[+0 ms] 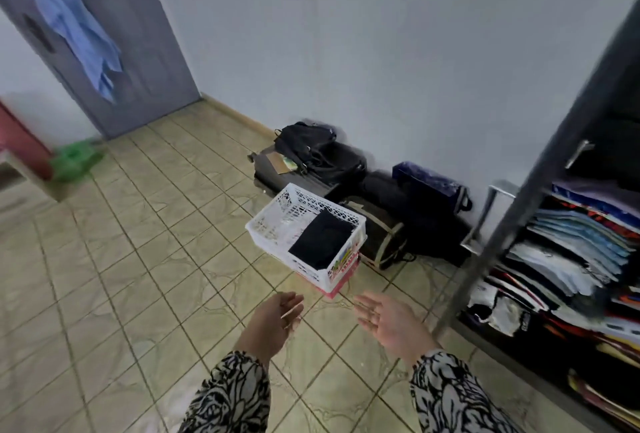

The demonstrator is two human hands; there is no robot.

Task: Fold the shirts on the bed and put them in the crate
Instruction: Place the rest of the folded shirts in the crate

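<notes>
Crate (273, 221), white plastic lattice, sits on the tiled floor (138, 259) near the wall, stacked on a pink crate (341, 282) beneath it. A folded dark shirt (322, 238) lies inside its right half. Seen from the head camera, both arms reach forward in black-and-white patterned sleeves (235, 394), stopping short of the crate. The left hand (273, 315) shows its back, fingers loosely curled, holding nothing. The right hand (388, 321) is palm up, fingers relaxed and spread, also holding nothing. Dark bags (322, 155) lie behind the crate; shelves of folded clothes (571, 252) stand at right.
</notes>
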